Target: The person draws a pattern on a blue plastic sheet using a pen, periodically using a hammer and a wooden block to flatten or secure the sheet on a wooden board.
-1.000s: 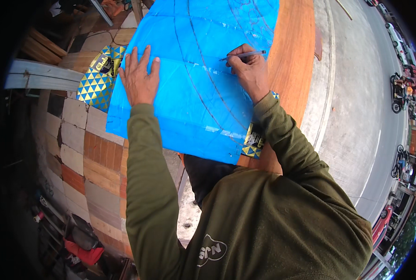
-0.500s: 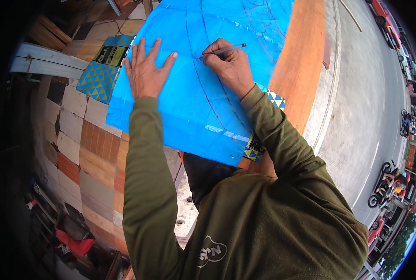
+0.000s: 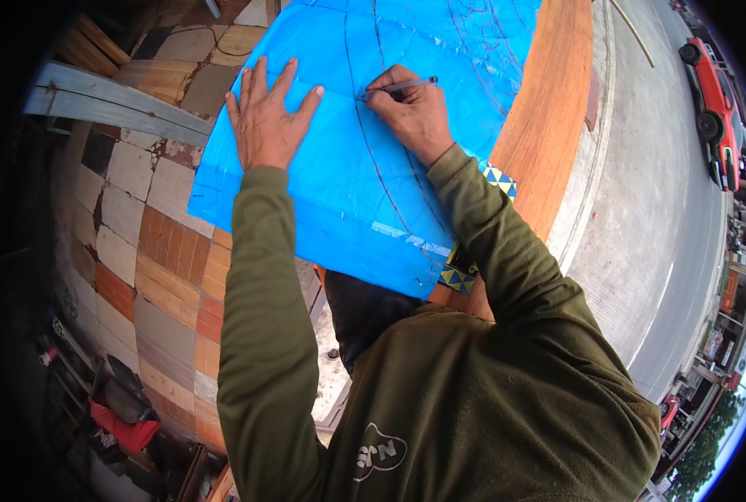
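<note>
- Nearest, two olive-green sleeves (image 3: 264, 335) rise from the lower edge toward a large bright-blue plastic sheet (image 3: 348, 192) marked with dark curved lines.
- Left hand (image 3: 264, 125): fingers spread, palm flat on the sheet, gripping nothing.
- Right hand (image 3: 415, 113): fingers pinched around a slim grey pen (image 3: 402, 86), tip touching a drawn line just right of the left hand.
- Beyond, an orange-brown wooden plank (image 3: 548, 142) borders the sheet's right edge; farther off, a red car (image 3: 712, 96).

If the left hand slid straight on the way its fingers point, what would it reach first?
The left hand lies flat on the blue sheet, fingers pointing up the picture. Straight on, it would only cross more blue sheet, then likely the sheet's far edge near the top of the frame. No other object shows in that line.
</note>
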`<state>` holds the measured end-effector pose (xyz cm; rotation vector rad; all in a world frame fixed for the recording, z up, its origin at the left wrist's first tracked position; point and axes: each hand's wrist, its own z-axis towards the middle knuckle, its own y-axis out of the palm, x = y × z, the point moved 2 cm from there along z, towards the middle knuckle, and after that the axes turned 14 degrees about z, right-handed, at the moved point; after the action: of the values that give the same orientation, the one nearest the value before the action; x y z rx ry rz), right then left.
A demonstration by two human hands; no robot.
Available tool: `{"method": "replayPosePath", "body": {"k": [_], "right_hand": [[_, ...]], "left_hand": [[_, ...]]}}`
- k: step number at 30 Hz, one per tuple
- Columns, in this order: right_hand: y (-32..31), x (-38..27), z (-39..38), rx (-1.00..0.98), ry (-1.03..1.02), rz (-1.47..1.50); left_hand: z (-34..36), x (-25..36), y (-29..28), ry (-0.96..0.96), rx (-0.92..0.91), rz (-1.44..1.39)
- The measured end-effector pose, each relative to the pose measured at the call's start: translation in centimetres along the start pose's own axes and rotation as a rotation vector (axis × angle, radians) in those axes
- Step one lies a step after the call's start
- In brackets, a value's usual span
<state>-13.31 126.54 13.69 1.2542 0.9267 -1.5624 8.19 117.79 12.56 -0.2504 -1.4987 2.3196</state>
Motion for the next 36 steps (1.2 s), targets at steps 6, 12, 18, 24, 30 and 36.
{"method": "replayPosePath", "body": {"k": [6, 12, 18, 24, 30, 36], "right_hand": [[0.0, -0.7, -0.2, -0.028, 0.002, -0.125], [0.0, -0.5, -0.2, -0.052, -0.047, -0.121], [0.0, 0.1, -0.2, -0.09, -0.001, -0.125], [-0.4, 0.5, 0.0, -0.065, -0.072, -0.061], [-1.1, -1.3, -0.6, 0.001, 0.064, 0.266], [-0.8, -0.2, -1.5, -0.036, 0.017, 0.096]], "left_hand": [[0.0, -0.2, 0.2, 0.014, 0.011, -0.004], [-0.1, -0.1, 0.2, 0.01, 0.016, -0.01], [-0.1, -0.1, 0.3, -0.006, -0.014, -0.001], [0.1, -0.1, 0.4, -0.001, -0.012, 0.0], [-0.1, -0.2, 0.3, -0.003, -0.005, -0.007], [0.0, 0.0, 0.1, 0.012, 0.022, 0.001]]}}
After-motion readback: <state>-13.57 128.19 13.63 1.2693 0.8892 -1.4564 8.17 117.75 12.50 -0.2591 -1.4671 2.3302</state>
